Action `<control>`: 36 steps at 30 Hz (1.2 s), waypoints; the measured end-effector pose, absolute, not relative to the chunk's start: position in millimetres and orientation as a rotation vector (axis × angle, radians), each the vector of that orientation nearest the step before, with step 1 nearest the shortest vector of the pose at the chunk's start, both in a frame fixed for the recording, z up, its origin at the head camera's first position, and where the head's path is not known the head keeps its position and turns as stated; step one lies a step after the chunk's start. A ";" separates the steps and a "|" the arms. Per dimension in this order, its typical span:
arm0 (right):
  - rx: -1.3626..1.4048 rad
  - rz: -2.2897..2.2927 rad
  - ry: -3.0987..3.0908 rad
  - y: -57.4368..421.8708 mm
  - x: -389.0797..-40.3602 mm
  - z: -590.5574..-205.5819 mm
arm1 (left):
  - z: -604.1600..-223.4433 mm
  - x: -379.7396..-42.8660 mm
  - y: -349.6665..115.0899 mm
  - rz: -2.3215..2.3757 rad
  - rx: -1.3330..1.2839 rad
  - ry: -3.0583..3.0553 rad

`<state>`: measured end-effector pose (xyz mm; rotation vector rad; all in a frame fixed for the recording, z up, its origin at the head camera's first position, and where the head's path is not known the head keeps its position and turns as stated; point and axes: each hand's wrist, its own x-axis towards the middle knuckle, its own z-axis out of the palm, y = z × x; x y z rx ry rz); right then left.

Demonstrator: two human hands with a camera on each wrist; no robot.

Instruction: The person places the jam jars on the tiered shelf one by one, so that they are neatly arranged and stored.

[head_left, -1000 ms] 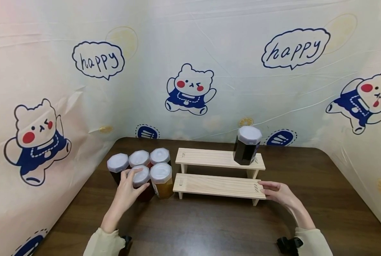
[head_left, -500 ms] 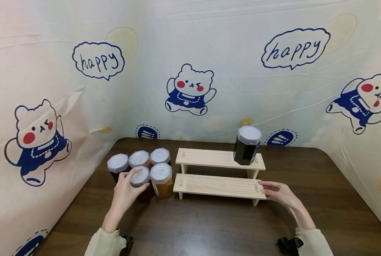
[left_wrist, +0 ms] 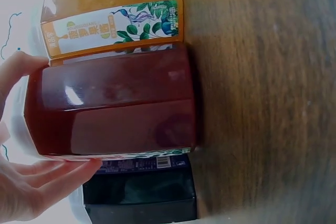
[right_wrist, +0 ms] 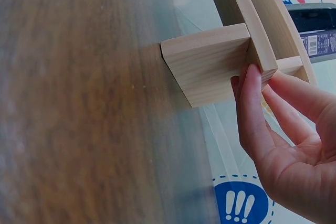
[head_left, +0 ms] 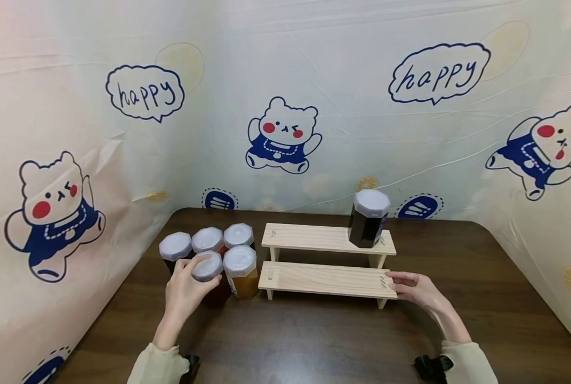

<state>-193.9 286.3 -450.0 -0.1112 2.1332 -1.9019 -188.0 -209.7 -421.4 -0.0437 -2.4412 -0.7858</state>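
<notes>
My left hand (head_left: 187, 288) grips a dark red jar (left_wrist: 115, 103) near its white lid (head_left: 207, 266), thumb on one side and fingers on the other. The jar stands upright on the table in the front row of a group. Beside it on the right is an amber jar (head_left: 242, 272) with a leafy label. At the right end of the lower step of a wooden two-tier rack (head_left: 323, 278), my right hand (head_left: 419, 290) pinches the board between thumb and fingers. One dark jar (head_left: 368, 221) stands at the right of the upper step.
Behind the gripped jar, several more white-lidded jars (head_left: 208, 240) stand close together, touching or nearly so. The brown wooden table (head_left: 314, 341) meets a printed cloth backdrop (head_left: 352, 144) at the back and sides.
My left hand and the dark red jar's lid have shifted slightly left and nearer me. My right hand stays at the rack's end. The whole head view has drifted a little.
</notes>
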 end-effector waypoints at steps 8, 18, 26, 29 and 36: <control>-0.102 -1.890 2.141 285.5 -194.4 -450.4 | -414.3 -185.3 -209.3 -0.774 -0.011 -2.367; -0.087 -1.884 2.156 285.4 -194.6 -451.5 | -398.9 -182.5 -211.3 -0.761 -0.050 -2.308; -0.086 -1.874 2.159 285.7 -194.6 -451.4 | -385.3 -181.6 -210.4 -0.794 -0.066 -2.216; -0.084 -1.873 2.159 285.5 -194.2 -450.5 | -379.3 -182.0 -209.5 -0.811 -0.068 -2.198; -0.075 -1.874 2.149 284.9 -194.2 -448.4 | -366.6 -184.1 -205.6 -0.821 -0.031 -2.168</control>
